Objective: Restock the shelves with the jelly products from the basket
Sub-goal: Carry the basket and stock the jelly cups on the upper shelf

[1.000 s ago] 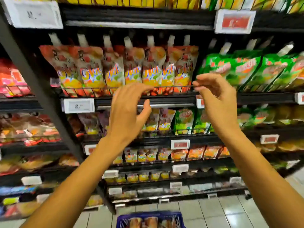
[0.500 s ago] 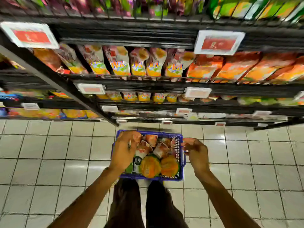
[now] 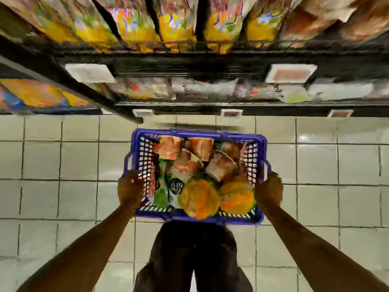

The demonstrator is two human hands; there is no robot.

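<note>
- Change since half a second ago: my left hand has left the goods inside the blue basket and now sits on its left wall. The right hand stays at the right wall. The view has tipped further down.
- Left hand: clamped on the basket's left rim. The frame is smeared, but the fingers look curled over the edge.
- Right hand: holding the right rim in the same way, opposite the left.
- Basket: between both hands, over the tiled floor, in front of the dark trousers.
- Jelly products, all in the basket: reddish cups tumbled at the far end, two round orange packs at the near end, and a green pouch along the left side.
- Shelves: beyond the basket, stocked with yellow and orange packets, blurred.
- Price tags: on the shelf edges, unreadable.
</note>
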